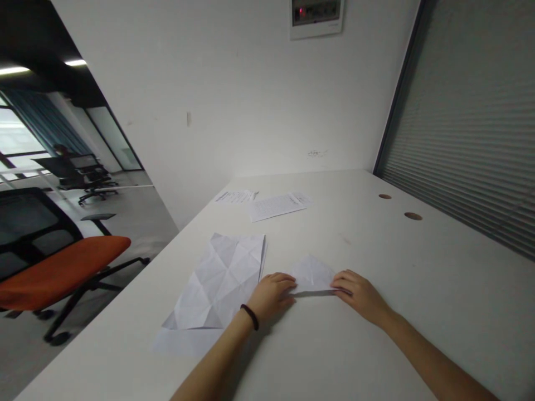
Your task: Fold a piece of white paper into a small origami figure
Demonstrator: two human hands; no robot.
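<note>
A small folded white paper (311,274), roughly triangular with its peak pointing away from me, lies on the white table (355,345). My left hand (271,295), with a dark band on the wrist, grips its left corner. At the right corner, the fingers of my right hand (357,292) are closed on the same paper, thumb at the near edge. A larger creased white sheet (221,281) lies just left of my left hand, with more paper under it.
Printed sheets (278,206) lie farther back on the table, near the wall. Two round holes (413,216) are at the right edge by the blinds. An orange office chair (62,270) stands left of the table. A person sits far back at left.
</note>
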